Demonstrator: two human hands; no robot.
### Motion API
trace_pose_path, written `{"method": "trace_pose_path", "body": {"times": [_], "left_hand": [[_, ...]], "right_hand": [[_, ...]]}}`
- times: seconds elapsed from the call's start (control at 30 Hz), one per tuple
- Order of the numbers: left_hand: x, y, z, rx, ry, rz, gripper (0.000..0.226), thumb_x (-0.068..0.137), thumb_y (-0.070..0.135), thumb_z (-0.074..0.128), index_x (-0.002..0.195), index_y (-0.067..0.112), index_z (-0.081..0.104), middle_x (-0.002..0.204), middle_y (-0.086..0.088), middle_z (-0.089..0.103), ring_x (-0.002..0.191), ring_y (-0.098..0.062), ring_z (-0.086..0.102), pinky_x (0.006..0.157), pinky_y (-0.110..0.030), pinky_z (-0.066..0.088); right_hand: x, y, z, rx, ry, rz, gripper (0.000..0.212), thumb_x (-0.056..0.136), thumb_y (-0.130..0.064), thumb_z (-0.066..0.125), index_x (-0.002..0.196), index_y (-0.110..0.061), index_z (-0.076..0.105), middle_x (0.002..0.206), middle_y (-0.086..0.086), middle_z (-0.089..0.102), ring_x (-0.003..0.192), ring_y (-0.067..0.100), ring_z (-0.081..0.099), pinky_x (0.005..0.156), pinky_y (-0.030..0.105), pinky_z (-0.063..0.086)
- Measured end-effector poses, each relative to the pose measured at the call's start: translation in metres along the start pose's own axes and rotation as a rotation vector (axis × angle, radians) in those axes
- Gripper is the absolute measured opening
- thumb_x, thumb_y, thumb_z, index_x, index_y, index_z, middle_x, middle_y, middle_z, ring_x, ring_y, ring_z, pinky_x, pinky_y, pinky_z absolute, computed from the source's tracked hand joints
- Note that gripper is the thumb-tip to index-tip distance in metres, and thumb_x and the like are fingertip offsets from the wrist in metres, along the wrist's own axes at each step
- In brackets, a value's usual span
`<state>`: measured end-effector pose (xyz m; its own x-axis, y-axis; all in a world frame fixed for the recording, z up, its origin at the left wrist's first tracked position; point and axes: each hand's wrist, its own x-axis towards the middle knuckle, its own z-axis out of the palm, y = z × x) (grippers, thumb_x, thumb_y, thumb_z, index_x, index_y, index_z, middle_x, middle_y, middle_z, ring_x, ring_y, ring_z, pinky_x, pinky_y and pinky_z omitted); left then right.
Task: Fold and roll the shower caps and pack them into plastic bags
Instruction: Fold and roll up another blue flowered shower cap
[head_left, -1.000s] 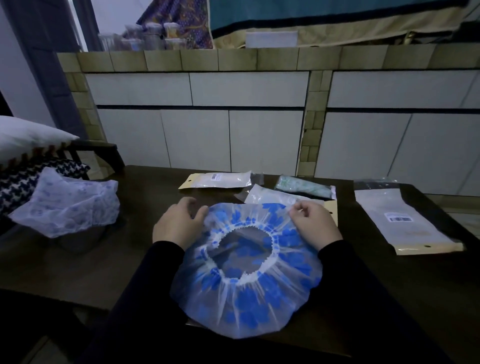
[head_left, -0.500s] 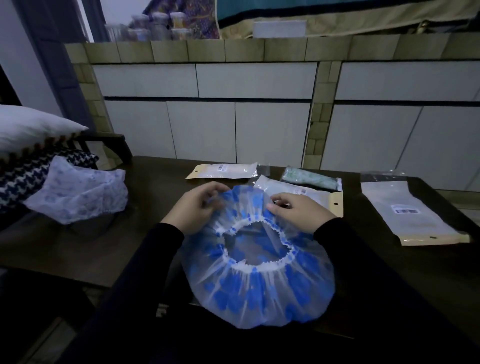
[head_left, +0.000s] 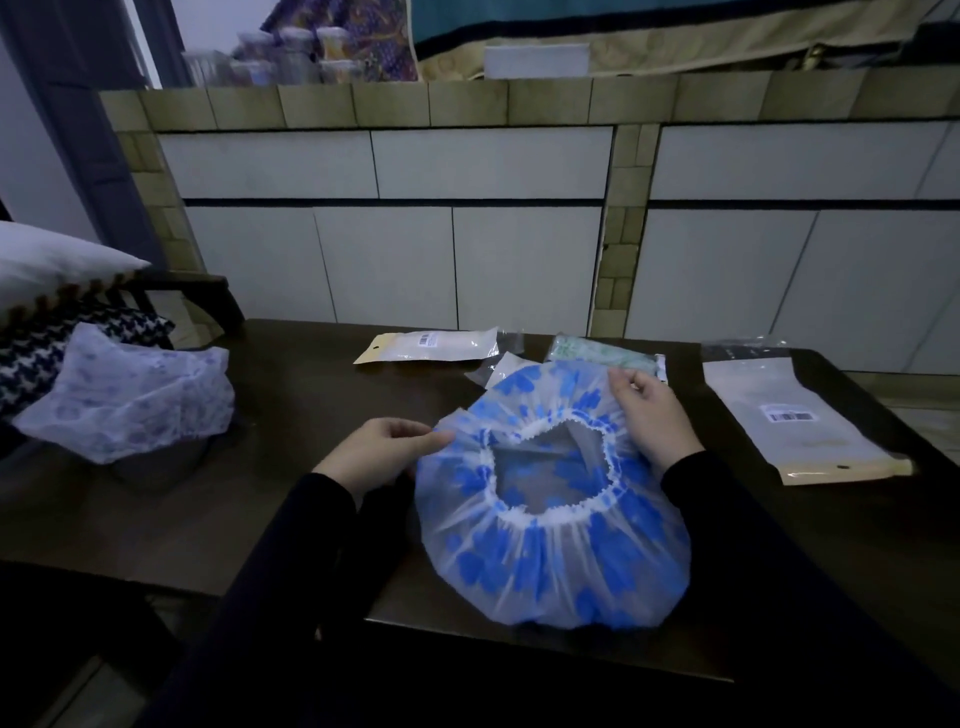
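Round translucent shower cap (head_left: 550, 525) with blue blotches and white ruffled elastic opening, spread on the dark glossy wooden table (head_left: 291, 499), left hand (head_left: 384, 452) pinching its crinkled left edge, right hand (head_left: 649, 415) pinching its far right rim, flat plastic bag (head_left: 795, 421) lying to the right, pale crumpled shower cap (head_left: 130, 395) at left.

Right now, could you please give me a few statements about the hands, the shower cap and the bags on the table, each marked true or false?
1. Both hands pinch the blue shower cap. True: left hand at its left edge, right hand at its far right edge.
2. The cap is already rolled up. False: it lies spread out, elastic opening up.
3. A flat plastic bag lies right of the cap. True.
4. The pale shower cap is packed in a bag. False: it sits loose at the table's left.
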<state>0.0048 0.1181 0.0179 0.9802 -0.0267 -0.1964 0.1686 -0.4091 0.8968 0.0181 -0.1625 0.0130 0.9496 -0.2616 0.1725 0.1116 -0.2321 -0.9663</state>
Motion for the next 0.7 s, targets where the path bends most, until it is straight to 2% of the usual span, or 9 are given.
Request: {"method": "trace_pose_path", "body": {"times": [0.07,0.13,0.2,0.27,0.33,0.4,0.57,0.63,0.7], "left_hand": [[-0.003,0.005,0.005,0.016,-0.080,-0.084,0.040,0.077,0.048,0.074,0.098,0.014,0.071,0.090,-0.001,0.071,0.055,-0.012,0.054,0.046,-0.021,0.038],[0.000,0.005,0.012,0.014,-0.078,-0.119,0.038,0.078,0.044,0.075,0.095,0.010,0.073,0.081,-0.001,0.066,0.050,-0.012,0.048,0.044,-0.023,0.035],[0.003,0.006,0.021,-0.022,-0.021,-0.088,0.023,0.081,0.035,0.074,0.086,0.012,0.074,0.074,-0.001,0.066,0.051,-0.011,0.048,0.045,-0.023,0.036],[0.007,0.007,0.030,-0.087,0.095,0.006,0.015,0.087,0.025,0.068,0.076,0.015,0.070,0.071,-0.001,0.064,0.059,-0.014,0.052,0.054,-0.024,0.042],[0.011,0.006,0.034,-0.096,0.263,0.081,0.015,0.091,0.025,0.060,0.077,0.018,0.062,0.077,0.000,0.062,0.073,-0.017,0.056,0.067,-0.029,0.045],[0.007,0.009,0.029,-0.041,0.405,0.108,0.011,0.095,0.027,0.053,0.086,0.021,0.056,0.085,0.004,0.059,0.076,-0.011,0.056,0.065,-0.026,0.041],[-0.001,0.010,0.011,0.344,0.373,0.194,0.012,0.096,0.034,0.052,0.106,0.027,0.054,0.095,0.002,0.063,0.078,-0.010,0.058,0.069,-0.027,0.047],[-0.002,0.012,0.010,0.523,0.394,0.203,0.029,0.095,0.038,0.052,0.121,0.025,0.051,0.103,0.000,0.065,0.084,-0.012,0.058,0.077,-0.031,0.048],[-0.009,0.017,0.013,0.649,0.489,0.245,0.044,0.095,0.043,0.050,0.133,0.022,0.047,0.115,-0.002,0.063,0.098,-0.018,0.058,0.086,-0.036,0.048]], "right_hand": [[0.000,0.001,-0.002,0.067,0.047,0.007,0.023,0.097,-0.039,0.050,0.086,-0.021,0.060,0.082,0.003,0.063,0.077,0.018,0.058,0.074,0.035,0.048],[-0.002,0.002,-0.005,0.178,0.035,0.024,0.026,0.097,-0.039,0.050,0.088,-0.017,0.061,0.077,0.005,0.058,0.069,0.021,0.053,0.068,0.036,0.045],[-0.006,0.000,-0.006,0.250,0.019,0.043,0.030,0.097,-0.039,0.050,0.098,-0.011,0.061,0.085,0.013,0.059,0.075,0.025,0.054,0.072,0.041,0.045],[-0.008,0.000,-0.008,0.199,0.042,0.029,0.028,0.096,-0.039,0.052,0.095,-0.012,0.061,0.083,0.012,0.060,0.074,0.026,0.055,0.073,0.040,0.047],[-0.008,0.002,-0.014,0.062,0.058,0.020,0.027,0.094,-0.040,0.055,0.088,-0.015,0.061,0.082,0.012,0.065,0.074,0.028,0.060,0.075,0.039,0.050],[-0.010,0.004,-0.026,-0.151,0.042,0.032,0.028,0.091,-0.043,0.059,0.091,-0.014,0.063,0.090,0.008,0.070,0.083,0.025,0.065,0.080,0.038,0.052],[-0.022,-0.005,-0.039,-0.657,0.020,0.058,0.027,0.090,-0.045,0.058,0.090,-0.018,0.060,0.089,0.001,0.062,0.073,0.010,0.052,0.063,0.029,0.037],[-0.031,-0.010,-0.033,-0.813,0.025,0.074,0.027,0.089,-0.049,0.058,0.099,-0.024,0.055,0.094,0.000,0.061,0.077,0.011,0.052,0.065,0.030,0.041],[-0.035,-0.013,-0.029,-0.974,0.133,-0.089,0.039,0.087,-0.052,0.059,0.116,-0.027,0.051,0.106,-0.001,0.057,0.095,0.017,0.054,0.079,0.034,0.046]]}}
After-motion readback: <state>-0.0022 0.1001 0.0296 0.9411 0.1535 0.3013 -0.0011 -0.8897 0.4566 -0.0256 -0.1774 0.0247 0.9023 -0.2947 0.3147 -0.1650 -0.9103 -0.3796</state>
